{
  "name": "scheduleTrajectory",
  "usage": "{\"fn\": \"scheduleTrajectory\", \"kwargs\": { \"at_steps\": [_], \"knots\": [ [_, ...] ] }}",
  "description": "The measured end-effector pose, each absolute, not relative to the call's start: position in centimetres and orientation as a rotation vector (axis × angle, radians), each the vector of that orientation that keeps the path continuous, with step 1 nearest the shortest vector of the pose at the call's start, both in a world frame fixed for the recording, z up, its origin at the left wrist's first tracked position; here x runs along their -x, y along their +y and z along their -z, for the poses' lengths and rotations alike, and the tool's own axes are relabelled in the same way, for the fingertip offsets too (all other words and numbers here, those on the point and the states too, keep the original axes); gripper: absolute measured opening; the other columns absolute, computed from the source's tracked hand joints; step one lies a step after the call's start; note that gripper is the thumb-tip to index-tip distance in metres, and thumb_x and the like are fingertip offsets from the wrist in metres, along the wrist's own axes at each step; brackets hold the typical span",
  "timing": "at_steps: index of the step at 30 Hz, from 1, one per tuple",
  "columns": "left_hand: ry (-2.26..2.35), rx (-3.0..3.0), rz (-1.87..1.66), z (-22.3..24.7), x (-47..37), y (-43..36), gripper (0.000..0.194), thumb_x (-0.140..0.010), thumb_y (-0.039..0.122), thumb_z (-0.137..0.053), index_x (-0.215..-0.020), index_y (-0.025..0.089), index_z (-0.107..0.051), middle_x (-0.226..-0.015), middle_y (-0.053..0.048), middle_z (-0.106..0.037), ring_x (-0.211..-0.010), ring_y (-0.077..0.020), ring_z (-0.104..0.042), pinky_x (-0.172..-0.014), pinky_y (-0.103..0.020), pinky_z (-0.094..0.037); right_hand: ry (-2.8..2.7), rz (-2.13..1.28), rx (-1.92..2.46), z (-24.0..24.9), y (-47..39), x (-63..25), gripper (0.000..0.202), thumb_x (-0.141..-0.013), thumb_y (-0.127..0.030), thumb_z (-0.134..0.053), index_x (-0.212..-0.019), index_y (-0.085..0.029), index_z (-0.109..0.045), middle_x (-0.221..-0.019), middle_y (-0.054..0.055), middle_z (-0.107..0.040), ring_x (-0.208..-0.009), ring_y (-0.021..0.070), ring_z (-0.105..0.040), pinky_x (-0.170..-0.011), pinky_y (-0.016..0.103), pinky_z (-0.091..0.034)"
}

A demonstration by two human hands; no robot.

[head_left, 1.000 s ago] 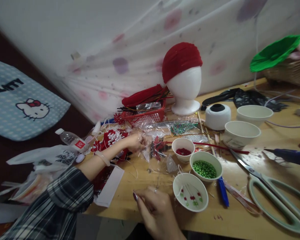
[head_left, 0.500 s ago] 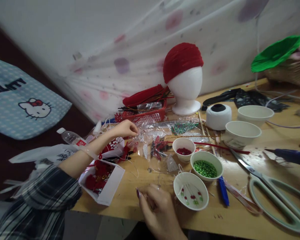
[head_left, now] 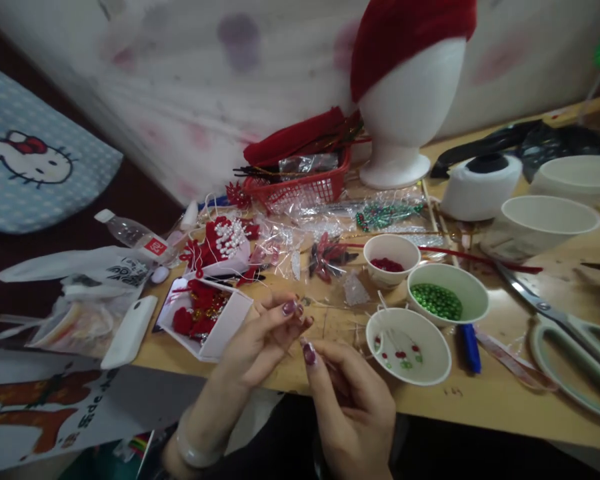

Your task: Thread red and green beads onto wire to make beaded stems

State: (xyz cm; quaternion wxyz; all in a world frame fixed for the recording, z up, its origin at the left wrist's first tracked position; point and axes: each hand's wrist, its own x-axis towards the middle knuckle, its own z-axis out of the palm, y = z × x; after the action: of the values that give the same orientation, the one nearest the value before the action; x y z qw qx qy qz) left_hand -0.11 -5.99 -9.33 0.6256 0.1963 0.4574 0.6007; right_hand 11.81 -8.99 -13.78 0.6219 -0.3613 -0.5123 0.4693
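Note:
My left hand [head_left: 267, 340] and my right hand [head_left: 353, 400] are close together over the table's front edge, fingertips almost meeting. The left thumb and forefinger are pinched, and anything between them is too small to make out. The right thumb and forefinger also pinch, with the other fingers curled; what they hold cannot be seen clearly. Just right of the hands stands a paper bowl [head_left: 433, 363] with thin stems tipped by red and green beads. Behind it are a bowl of green beads [head_left: 436, 301] and a cup of dark red beads [head_left: 387, 265].
To the left are a white box [head_left: 225, 330] of red ornaments, a white phone [head_left: 130, 332] and a plastic bottle [head_left: 130, 230]. Large scissors [head_left: 545, 309] and a blue pen [head_left: 470, 348] lie right. A red basket [head_left: 300, 189] and a foam head [head_left: 410, 100] stand behind.
My left hand has come back from the plastic packets at the back left to meet my right hand in front. The view has moved closer and tilted downward.

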Motion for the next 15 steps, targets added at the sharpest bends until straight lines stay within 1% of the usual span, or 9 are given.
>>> {"fn": "scheduleTrajectory", "kwargs": {
  "at_steps": [2, 4, 7, 11, 15],
  "knots": [
    [1.042, -0.371, -1.312, 10.5, 0.1, -6.3, 0.027, -0.052, 0.019, -0.092, -0.069, 0.017, -0.072, -0.064, 0.002, -0.068, -0.064, -0.0111, -0.066, -0.068, -0.021, -0.055, -1.130, -1.094, 0.829, 13.7, -9.1, -12.0, 0.015, -0.090, -0.013, -0.059, -0.094, -0.021, -0.072, -0.077, 0.002, -0.071, -0.063, 0.0130, -0.066, -0.056, 0.020, -0.054],
    [1.052, -0.339, -1.250, 11.3, 0.4, -6.3, 0.025, -0.055, 0.016, -0.090, -0.071, 0.018, -0.070, -0.066, 0.002, -0.068, -0.067, -0.0124, -0.067, -0.066, -0.021, -0.054, -1.127, -1.119, 0.854, 13.6, -8.9, -12.1, 0.015, -0.090, -0.013, -0.060, -0.094, -0.020, -0.072, -0.079, 0.003, -0.073, -0.064, 0.0134, -0.069, -0.057, 0.020, -0.056],
    [1.006, -0.310, -1.200, 12.1, 0.9, -6.4, 0.023, -0.059, 0.012, -0.086, -0.071, 0.019, -0.067, -0.068, 0.003, -0.066, -0.065, -0.0120, -0.064, -0.065, -0.022, -0.053, -1.169, -1.175, 0.873, 13.6, -8.6, -12.2, 0.015, -0.090, -0.013, -0.059, -0.092, -0.019, -0.072, -0.073, 0.003, -0.073, -0.057, 0.0119, -0.067, -0.051, 0.018, -0.054],
    [0.884, -0.261, -1.187, 12.9, 1.2, -6.6, 0.032, -0.053, 0.016, -0.091, -0.067, 0.018, -0.063, -0.062, 0.005, -0.060, -0.058, -0.0082, -0.058, -0.057, -0.018, -0.050, -1.224, -1.183, 0.865, 13.6, -8.3, -12.1, 0.017, -0.089, -0.010, -0.059, -0.092, -0.021, -0.071, -0.074, 0.000, -0.074, -0.058, 0.0101, -0.067, -0.053, 0.016, -0.054],
    [0.816, -0.281, -1.200, 13.3, 1.4, -6.7, 0.036, -0.055, 0.019, -0.092, -0.066, 0.018, -0.058, -0.060, 0.005, -0.055, -0.062, -0.0081, -0.057, -0.060, -0.016, -0.050, -1.286, -1.165, 0.870, 13.7, -8.3, -12.1, 0.016, -0.087, -0.009, -0.060, -0.090, -0.022, -0.070, -0.071, -0.002, -0.072, -0.056, 0.0087, -0.064, -0.051, 0.016, -0.050]
  ]
}}
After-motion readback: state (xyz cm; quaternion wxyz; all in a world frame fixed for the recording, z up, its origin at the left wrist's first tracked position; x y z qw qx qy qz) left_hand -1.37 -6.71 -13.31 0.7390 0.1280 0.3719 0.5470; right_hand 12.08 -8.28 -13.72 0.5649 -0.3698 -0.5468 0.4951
